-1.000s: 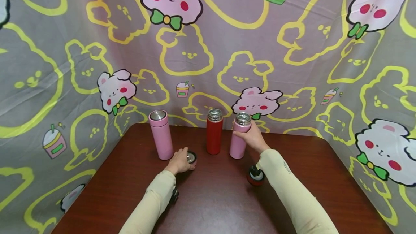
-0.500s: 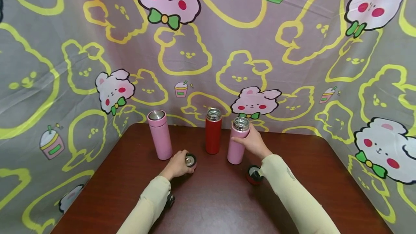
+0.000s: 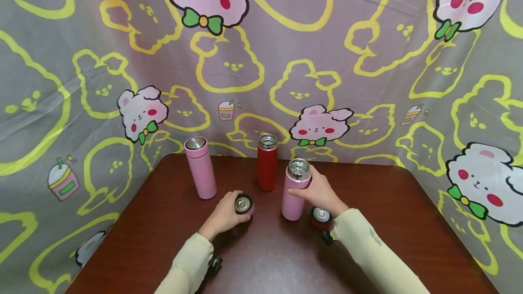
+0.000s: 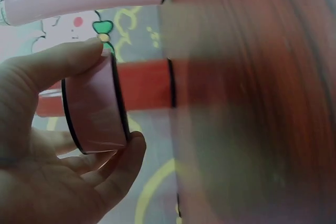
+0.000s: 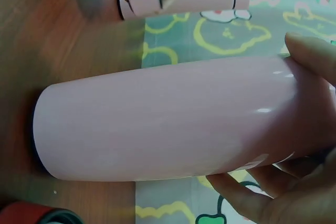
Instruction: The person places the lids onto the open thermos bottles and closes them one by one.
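1. I see a brown table [image 3: 261,262] against cartoon-printed cloth [image 3: 241,103], with a red bottle [image 3: 267,169] standing on it
2. Front-left of the red bottle, the left hand [image 3: 224,214] pinches a pink cap [image 3: 244,205]
3. Front-right of it, the right hand [image 3: 322,191] grips a pink bottle [image 3: 293,201], beside a red cap [image 3: 320,217]

Lidded pink bottle [image 3: 202,171], red bottle [image 3: 267,167], red lid [image 3: 320,218], table [image 3: 265,257], cartoon-print cloth [image 3: 261,26]

left hand [image 3: 224,214]: curled, pinching | right hand [image 3: 321,192]: curled, gripping | forearms [image 3: 189,257]: apart, angled inward
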Tool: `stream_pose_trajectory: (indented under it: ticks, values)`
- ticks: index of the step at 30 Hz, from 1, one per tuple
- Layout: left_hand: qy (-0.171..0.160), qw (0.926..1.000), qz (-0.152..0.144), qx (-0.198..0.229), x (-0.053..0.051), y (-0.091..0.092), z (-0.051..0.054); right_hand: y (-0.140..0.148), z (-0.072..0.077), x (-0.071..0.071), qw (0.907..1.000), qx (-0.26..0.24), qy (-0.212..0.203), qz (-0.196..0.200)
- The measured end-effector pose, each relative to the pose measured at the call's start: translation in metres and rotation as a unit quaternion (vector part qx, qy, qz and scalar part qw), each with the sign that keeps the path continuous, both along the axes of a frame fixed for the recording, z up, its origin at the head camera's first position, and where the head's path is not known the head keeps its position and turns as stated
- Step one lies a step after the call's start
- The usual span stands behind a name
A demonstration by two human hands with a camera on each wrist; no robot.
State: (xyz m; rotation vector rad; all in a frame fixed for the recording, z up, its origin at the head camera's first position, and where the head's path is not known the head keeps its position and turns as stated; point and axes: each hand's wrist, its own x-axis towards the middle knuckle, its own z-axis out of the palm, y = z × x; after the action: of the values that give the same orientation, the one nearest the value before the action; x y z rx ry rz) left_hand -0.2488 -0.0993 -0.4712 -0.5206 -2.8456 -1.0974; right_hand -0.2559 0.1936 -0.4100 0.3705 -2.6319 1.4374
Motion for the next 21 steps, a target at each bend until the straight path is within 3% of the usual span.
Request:
stream_pose_trajectory:
  ticks: [12,21]
  values:
    - [0.030,0.9945,0.003,0.101,0.019,0.013,0.022,0.007,-0.006,0.046,0.9989,-0.005,0.028,0.037]
    - [0.041,0.9834,0.006,0.177,0.028,0.021,0.037,0.013,-0.011,0.072,0.9970,-0.014,0.071,0.030]
